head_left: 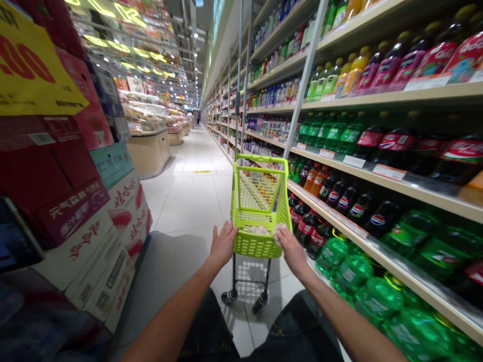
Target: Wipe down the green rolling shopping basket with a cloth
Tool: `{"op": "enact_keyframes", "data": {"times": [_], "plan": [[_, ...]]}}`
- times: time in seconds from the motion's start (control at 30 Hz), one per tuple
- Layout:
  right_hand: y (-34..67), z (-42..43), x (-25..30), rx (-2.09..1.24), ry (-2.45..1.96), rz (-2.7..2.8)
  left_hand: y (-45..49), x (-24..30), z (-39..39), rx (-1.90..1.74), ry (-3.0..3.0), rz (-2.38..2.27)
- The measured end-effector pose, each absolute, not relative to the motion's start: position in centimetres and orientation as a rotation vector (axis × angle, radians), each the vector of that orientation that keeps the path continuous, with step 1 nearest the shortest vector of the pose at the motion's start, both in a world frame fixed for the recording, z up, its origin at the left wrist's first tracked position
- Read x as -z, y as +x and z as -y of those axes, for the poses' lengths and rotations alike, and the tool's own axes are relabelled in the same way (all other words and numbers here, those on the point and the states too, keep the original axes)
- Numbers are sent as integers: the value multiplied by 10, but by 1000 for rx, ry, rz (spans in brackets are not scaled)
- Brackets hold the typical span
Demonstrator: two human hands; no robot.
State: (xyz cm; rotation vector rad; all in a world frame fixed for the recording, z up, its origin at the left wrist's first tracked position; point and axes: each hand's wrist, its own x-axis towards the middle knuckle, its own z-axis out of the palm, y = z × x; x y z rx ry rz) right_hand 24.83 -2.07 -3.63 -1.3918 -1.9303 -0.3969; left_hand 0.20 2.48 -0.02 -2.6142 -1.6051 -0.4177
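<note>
A small lime-green shopping cart (260, 211) stands in a shop aisle just ahead of me. My left hand (223, 242) rests flat against the cart's near left corner, fingers stretched out and apart. My right hand (289, 246) is at the near right corner, fingers curled around a pale crumpled thing (278, 232) that I cannot name. Something pale lies inside the basket (258, 230) near its rear edge.
Shelves on the right hold rows of soda bottles (362, 201), green ones lowest (377, 291). Stacked red and white cartons (94, 236) line the left. The tiled aisle floor (188, 191) runs far ahead past display counters (149, 151).
</note>
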Motion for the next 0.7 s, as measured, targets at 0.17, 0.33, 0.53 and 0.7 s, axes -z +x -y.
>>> {"op": "enact_keyframes", "data": {"times": [0.17, 0.33, 0.53, 0.7], "plan": [[176, -3, 38, 265, -1293, 2017, 5, -2, -22, 362, -2613, 1616], [234, 16, 34, 354, -1351, 2032, 3, -6, -20, 355, -2587, 1607], [221, 17, 30, 422, -1443, 1941, 14, -2, -12, 349, -2572, 1660], [182, 2, 33, 448, -1279, 2081, 14, -2, -9, 312, -2572, 1599]]}}
